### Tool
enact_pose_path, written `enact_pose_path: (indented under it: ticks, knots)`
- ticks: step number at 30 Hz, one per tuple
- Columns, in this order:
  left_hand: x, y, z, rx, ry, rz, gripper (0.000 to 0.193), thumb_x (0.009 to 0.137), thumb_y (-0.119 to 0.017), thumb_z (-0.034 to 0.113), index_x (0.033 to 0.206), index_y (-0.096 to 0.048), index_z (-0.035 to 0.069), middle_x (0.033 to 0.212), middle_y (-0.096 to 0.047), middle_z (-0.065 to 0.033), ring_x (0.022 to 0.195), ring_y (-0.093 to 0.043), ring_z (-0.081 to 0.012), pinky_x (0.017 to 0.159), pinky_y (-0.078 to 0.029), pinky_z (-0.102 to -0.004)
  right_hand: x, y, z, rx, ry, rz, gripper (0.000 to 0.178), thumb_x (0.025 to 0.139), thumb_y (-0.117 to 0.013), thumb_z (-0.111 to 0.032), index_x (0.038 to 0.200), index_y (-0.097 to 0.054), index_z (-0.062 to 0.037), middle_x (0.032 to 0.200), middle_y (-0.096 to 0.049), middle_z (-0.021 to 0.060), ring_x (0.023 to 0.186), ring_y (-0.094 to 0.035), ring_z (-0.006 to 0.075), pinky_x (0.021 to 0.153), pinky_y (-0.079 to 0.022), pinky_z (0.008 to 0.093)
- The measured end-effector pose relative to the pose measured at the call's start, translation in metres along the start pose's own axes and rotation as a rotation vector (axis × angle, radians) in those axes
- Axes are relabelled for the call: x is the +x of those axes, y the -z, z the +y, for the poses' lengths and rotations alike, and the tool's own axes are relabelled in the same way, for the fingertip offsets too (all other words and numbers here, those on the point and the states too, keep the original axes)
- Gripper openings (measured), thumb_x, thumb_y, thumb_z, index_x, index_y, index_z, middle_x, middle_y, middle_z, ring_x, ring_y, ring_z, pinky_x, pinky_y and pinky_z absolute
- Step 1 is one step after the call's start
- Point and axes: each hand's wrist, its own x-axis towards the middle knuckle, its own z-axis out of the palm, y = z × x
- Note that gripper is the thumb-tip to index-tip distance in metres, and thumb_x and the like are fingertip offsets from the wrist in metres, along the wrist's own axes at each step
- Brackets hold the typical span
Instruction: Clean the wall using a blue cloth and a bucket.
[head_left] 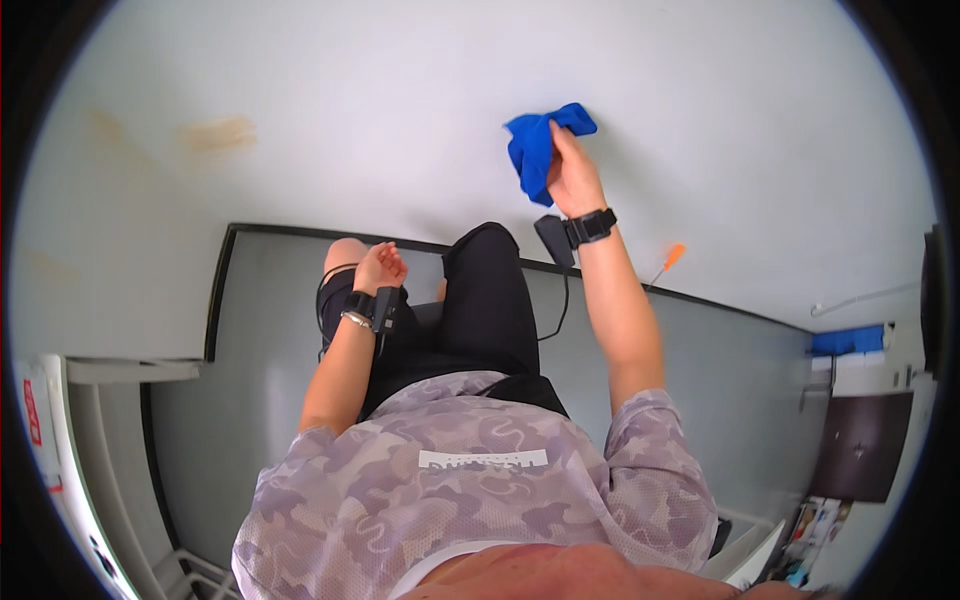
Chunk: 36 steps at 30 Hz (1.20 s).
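Note:
A crumpled blue cloth point(533, 150) is in my right hand point(575, 178), held out in front of the white wall point(400, 90). The thumb lies over the cloth and the other fingers are mostly hidden behind it. Whether the cloth presses on the wall I cannot tell. My left hand point(381, 268) is empty, close by my left knee, with its fingers loosely curled and partly apart. A black device is strapped to each wrist.
An orange-handled tool point(674, 257), perhaps a screwdriver, is near the wall's base, right of my forearm. Yellowish patches point(218, 134) mark the wall at left. Dark trim point(330, 232) borders the grey floor point(260, 330). A dark brown panel point(855, 447) is at far right.

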Motion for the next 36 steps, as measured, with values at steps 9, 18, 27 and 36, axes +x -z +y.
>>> enact_pose_path:
  ticks: [9, 18, 27, 36]
  knots:
    - [-0.176, -0.186, 0.018, 0.250, -0.069, -0.414, 0.037, 0.095, -0.057, 0.043, 0.116, -0.056, 0.013, 0.108, -0.059, -0.0012, 0.095, -0.055, -0.0129, 0.088, -0.045, -0.0307, -0.039, -0.081, -0.027, -0.027, -0.368, -0.249, 0.025, 0.096, -0.059, -0.027, 0.110, -0.061, -0.0061, 0.101, -0.064, 0.0011, 0.094, -0.060, 0.0102, 0.083, -0.048, 0.0280]
    - [-0.208, -0.233, 0.056, 0.482, -0.654, -0.293, 0.035, 0.091, -0.065, 0.032, 0.117, -0.059, 0.008, 0.100, -0.059, 0.0005, 0.094, -0.054, -0.0108, 0.080, -0.044, -0.0263, -0.043, -0.095, -0.037, 0.268, -0.524, -0.318, 0.030, 0.098, -0.055, -0.030, 0.113, -0.059, -0.0041, 0.104, -0.064, 0.0066, 0.094, -0.061, 0.0179, 0.085, -0.048, 0.0324]
    - [-0.180, -0.275, 0.099, 0.848, -1.302, 0.048, 0.037, 0.088, -0.069, 0.025, 0.113, -0.061, -0.002, 0.115, -0.056, -0.0102, 0.101, -0.057, -0.0171, 0.084, -0.048, -0.0292, -0.050, 0.015, 0.048, 1.034, -0.602, -0.036, 0.036, 0.100, -0.048, -0.027, 0.070, -0.040, -0.0090, 0.063, -0.031, -0.0012, 0.054, -0.033, 0.0093, 0.049, -0.027, 0.0236]
    - [-0.159, -0.321, 0.097, 0.913, -1.534, 0.246, 0.026, 0.083, -0.072, 0.025, 0.093, -0.061, 0.004, 0.089, -0.051, -0.0109, 0.079, -0.052, -0.0239, 0.070, -0.044, -0.0343, -0.034, 0.024, 0.055, 1.040, -0.639, -0.243, 0.042, 0.103, -0.040, -0.031, 0.066, -0.035, -0.0121, 0.060, -0.028, -0.0029, 0.043, -0.023, 0.0070, 0.042, -0.020, 0.0230]
